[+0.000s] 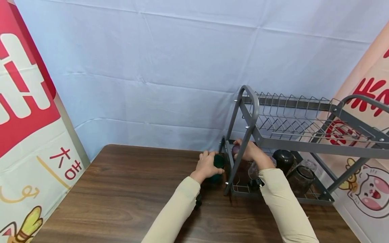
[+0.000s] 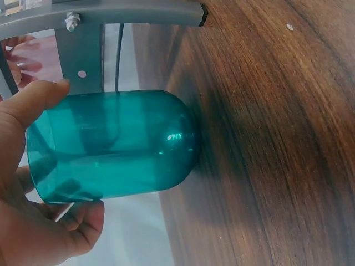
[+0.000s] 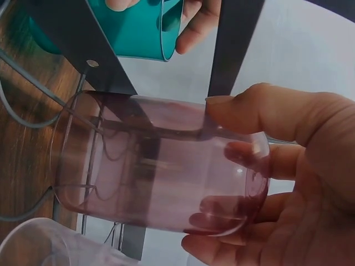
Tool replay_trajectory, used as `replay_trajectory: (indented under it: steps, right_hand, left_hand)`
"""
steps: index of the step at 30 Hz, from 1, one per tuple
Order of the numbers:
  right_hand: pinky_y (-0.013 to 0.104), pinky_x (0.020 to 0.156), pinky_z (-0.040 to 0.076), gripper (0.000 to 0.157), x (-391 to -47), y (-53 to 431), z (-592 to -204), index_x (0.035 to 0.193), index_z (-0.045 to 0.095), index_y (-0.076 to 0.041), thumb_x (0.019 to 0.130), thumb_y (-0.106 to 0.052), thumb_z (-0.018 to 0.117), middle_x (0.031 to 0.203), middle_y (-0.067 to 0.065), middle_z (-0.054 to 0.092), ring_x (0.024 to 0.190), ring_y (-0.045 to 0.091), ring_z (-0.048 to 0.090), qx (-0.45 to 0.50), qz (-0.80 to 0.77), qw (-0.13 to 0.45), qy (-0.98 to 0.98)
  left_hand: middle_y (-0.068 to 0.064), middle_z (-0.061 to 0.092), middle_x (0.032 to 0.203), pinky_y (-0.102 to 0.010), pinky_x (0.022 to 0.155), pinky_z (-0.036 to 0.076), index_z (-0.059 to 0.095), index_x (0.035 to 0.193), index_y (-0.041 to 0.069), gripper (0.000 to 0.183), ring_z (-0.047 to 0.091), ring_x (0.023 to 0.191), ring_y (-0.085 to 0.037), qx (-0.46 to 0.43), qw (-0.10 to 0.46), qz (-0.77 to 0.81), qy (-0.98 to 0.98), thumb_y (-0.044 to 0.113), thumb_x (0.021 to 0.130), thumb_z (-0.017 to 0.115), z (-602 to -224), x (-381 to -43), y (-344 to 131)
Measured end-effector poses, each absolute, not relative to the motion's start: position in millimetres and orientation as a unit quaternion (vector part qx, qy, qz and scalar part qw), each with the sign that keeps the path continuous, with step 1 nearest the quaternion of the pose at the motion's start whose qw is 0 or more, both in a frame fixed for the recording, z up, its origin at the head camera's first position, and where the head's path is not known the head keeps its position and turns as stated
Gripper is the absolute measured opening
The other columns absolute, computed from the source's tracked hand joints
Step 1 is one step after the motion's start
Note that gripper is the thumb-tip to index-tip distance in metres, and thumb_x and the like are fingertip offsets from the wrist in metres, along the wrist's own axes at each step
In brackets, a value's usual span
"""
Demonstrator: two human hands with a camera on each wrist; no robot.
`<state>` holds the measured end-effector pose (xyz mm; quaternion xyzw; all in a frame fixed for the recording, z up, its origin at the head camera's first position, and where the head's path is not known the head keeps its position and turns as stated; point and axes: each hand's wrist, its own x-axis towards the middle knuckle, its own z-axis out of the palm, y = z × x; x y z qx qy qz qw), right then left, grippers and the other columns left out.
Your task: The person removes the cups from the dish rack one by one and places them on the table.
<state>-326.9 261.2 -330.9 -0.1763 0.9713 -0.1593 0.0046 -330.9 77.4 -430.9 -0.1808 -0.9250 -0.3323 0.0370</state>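
Observation:
My left hand (image 1: 206,165) grips a see-through teal cup (image 2: 122,144) around its rim end, thumb on one side and fingers on the other. The cup is upright, its rounded bottom at or just above the tabletop, beside the left end of a grey dish rack (image 1: 252,128). Inside the rack's lower tier, my right hand (image 1: 247,150) holds a see-through pinkish-purple cup (image 3: 166,166) by its base end. That cup is upside down, its mouth toward the wire shelf; whether it touches the wires I cannot tell. A clear cup (image 3: 55,244) stands close to it.
A black rounded cup (image 1: 284,159) and a dark see-through glass (image 1: 301,179) stand farther right on the lower tier. The wire upper tier (image 1: 291,118) spans above my right hand. Wooden tabletop (image 1: 115,192) stretches to the left; a pale cloth (image 1: 152,67) hangs behind.

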Motion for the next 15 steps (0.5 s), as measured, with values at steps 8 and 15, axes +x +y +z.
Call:
replay_trajectory:
  steps: [8, 15]
  right_hand:
    - [0.049, 0.078, 0.043, 0.054, -325.7, 260.0, -332.6, 0.121, 0.049, 0.01, 0.076, -0.012, 0.068, 0.103, 0.027, 0.056, 0.093, 0.039, 0.054, -0.18, -0.164, 0.002, 0.97]
    - [0.05, 0.079, 0.043, 0.053, -327.3, 259.2, -330.5, 0.121, 0.049, 0.008, 0.077, -0.014, 0.07, 0.105, 0.027, 0.055, 0.094, 0.04, 0.053, -0.179, -0.164, 0.013, 0.97]
  left_hand:
    - [-0.013, 0.041, 0.129, -0.04, 0.079, 0.044, 0.047, 0.136, 0.017, 0.073, 0.038, 0.105, -0.028, -0.188, 0.032, -0.34, -0.921, 0.036, 0.073, 0.078, -436.2, -329.6, 75.0]
    - [-0.016, 0.039, 0.128, -0.043, 0.08, 0.041, 0.041, 0.14, 0.017, 0.081, 0.039, 0.105, -0.029, -0.193, 0.029, -0.313, -0.93, 0.042, 0.072, 0.078, -432.0, -328.2, 71.0]
